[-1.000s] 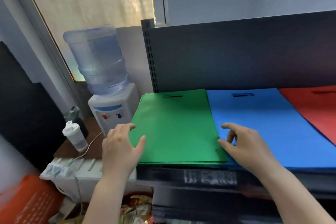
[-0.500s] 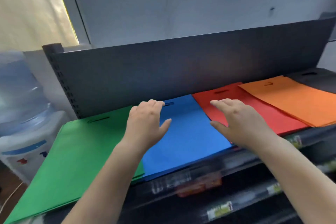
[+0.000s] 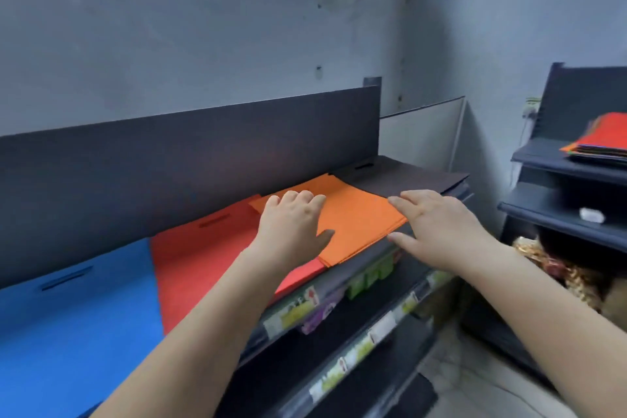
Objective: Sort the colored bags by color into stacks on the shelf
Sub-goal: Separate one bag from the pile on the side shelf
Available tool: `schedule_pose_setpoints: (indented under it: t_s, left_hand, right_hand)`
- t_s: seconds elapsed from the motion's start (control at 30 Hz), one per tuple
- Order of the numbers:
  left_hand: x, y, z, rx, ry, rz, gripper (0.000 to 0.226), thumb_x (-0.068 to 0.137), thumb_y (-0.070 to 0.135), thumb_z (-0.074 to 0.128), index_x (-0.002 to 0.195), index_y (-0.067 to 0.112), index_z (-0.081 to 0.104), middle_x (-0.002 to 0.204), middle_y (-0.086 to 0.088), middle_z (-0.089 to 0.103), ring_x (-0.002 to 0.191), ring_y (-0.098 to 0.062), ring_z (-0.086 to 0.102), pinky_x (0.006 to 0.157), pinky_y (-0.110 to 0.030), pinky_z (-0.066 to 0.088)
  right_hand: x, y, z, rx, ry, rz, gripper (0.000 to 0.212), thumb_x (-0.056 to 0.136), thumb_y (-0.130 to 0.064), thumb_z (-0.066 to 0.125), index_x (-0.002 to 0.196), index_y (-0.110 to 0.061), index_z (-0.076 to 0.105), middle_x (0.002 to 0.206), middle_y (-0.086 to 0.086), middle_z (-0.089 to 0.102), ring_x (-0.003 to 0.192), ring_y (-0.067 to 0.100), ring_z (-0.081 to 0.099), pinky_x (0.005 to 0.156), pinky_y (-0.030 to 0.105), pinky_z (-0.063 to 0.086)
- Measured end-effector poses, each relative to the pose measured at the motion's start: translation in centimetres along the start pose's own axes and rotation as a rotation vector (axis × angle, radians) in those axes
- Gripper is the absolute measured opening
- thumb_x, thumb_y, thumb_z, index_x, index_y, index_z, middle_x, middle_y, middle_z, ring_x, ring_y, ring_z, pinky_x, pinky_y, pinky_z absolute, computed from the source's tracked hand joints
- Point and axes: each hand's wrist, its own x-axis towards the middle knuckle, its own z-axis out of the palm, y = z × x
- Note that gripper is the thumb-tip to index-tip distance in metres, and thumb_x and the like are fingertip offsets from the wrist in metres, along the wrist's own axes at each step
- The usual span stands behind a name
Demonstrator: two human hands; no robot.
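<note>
**Four stacks in a row, both hands at the orange one**

Four colored stacks lie side by side on the dark shelf (image 3: 342, 278), against its upright back panel (image 3: 190, 159): a blue stack (image 3: 74, 319) at the left, then a red stack (image 3: 200, 258), then an orange stack (image 3: 359, 220), and a dark brown stack (image 3: 410, 180) at the right end. Each bag lies flat with its handle slot toward the back panel. The orange stack overlaps the right edge of the red one, and the brown stack overlaps the far right corner of the orange one.

The left hand (image 3: 291, 227) is over the seam where the red and orange stacks meet, palm down, its fingers (image 3: 298, 197) bent at the knuckles and the thumb spread out over the orange fabric. It grips nothing; whether it presses on the bags or hovers just above them cannot be told. The right hand (image 3: 437, 227) is at the front right corner of the orange stack, fingers straight and spread, the fingertips at the orange and brown edges, the thumb lower by the shelf's front lip. It holds nothing either.

Blurred price labels (image 3: 295, 309) run along the shelf fronts below. To the right, a second dark shelf unit (image 3: 556, 159) carries a mixed pile of bags (image 3: 600, 142) with red on top.
</note>
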Motion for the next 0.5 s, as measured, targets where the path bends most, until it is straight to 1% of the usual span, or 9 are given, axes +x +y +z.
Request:
schedule_pose_setpoints:
  t_s: [0.1, 0.2, 0.33, 0.5]
  left_hand:
    - [4.4, 5.6, 1.2, -0.045, -0.017, 0.062, 0.056, 0.093, 0.052, 0.044, 0.138, 0.020, 0.037, 0.139, 0.001, 0.044, 0.130, -0.022, 0.037, 0.101, -0.038, 0.030]
    - [8.9, 11.2, 2.3, -0.081, -0.019, 0.137, 0.057, 0.092, 0.052, 0.046, 0.139, 0.021, 0.037, 0.139, 0.001, 0.044, 0.129, -0.023, 0.038, 0.099, -0.037, 0.030]
    - [14.8, 18.5, 3.3, -0.144, -0.002, 0.242, 0.057, 0.091, 0.051, 0.047, 0.138, 0.021, 0.038, 0.138, 0.000, 0.046, 0.128, -0.024, 0.039, 0.098, -0.038, 0.031]
    - [21.5, 27.4, 5.4, -0.210, 0.014, 0.369, 0.047, 0.093, 0.050, 0.045, 0.131, 0.022, 0.044, 0.131, 0.000, 0.049, 0.123, -0.025, 0.043, 0.097, -0.038, 0.033]
  right_hand:
    - [-0.9, 6.3, 0.6, -0.022, 0.001, 0.096, 0.066, 0.093, -0.055, 0.041, 0.148, -0.023, 0.024, 0.152, 0.000, 0.030, 0.141, 0.017, 0.024, 0.111, 0.036, 0.027]
    - [-1.9, 12.1, 1.1, -0.049, 0.003, 0.189, 0.065, 0.093, -0.054, 0.042, 0.148, -0.024, 0.024, 0.151, -0.002, 0.031, 0.140, 0.017, 0.026, 0.110, 0.035, 0.027]
    - [-2.9, 19.3, 1.8, -0.077, -0.006, 0.336, 0.066, 0.094, -0.054, 0.041, 0.149, -0.024, 0.022, 0.153, -0.002, 0.029, 0.141, 0.017, 0.023, 0.111, 0.035, 0.025]
    - [-3.5, 27.8, 3.3, -0.119, -0.037, 0.497, 0.067, 0.094, -0.053, 0.041, 0.150, -0.022, 0.019, 0.153, -0.001, 0.027, 0.142, 0.019, 0.020, 0.113, 0.037, 0.022]
